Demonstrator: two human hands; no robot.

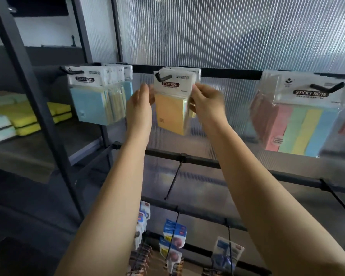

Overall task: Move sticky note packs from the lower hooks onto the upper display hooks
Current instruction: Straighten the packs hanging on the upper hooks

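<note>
A stack of orange sticky note packs [170, 112] hangs on the middle upper hook [162, 77]. My left hand [140, 102] touches the stack's left edge with fairly straight fingers. My right hand [206, 102] pinches the right edge of the front pack near its white header. Blue sticky note packs [92, 104] hang on the upper left hook, and a multicolour striped pack [305, 128] hangs on the upper right hook. Below the orange stack, a lower hook [173, 180] is bare.
The black upper rail [227, 73] runs in front of a ribbed translucent panel. Bare hooks stick out from the middle rail [267, 172]. Small packaged goods [173, 242] hang on the lowest hooks. A dark shelf [28, 148] with yellow and white sponges is at the left.
</note>
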